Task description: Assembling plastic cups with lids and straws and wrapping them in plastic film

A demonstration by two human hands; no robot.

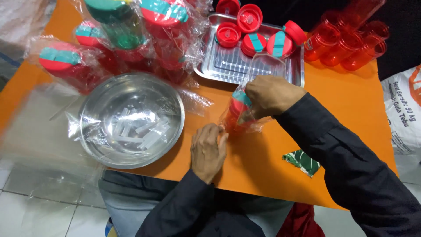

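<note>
My right hand (272, 94) grips a red bottle with a teal lid strap (239, 109), wrapped in a clear plastic bag and lying on the orange table (346, 109). My left hand (208, 149) pinches the bag's end at the bottle's bottom, fingers closed on the plastic. A round steel bowl (92, 131) to the left holds several small clear strips (140, 131).
A steel tray (228, 66) at the back carries several red lids with teal straps (254, 41). Bagged red bottles (131, 39) pile up at the back left. Bare red bottles (346, 44) lie at the back right. A green patterned scrap (302, 161) lies near the table's front edge.
</note>
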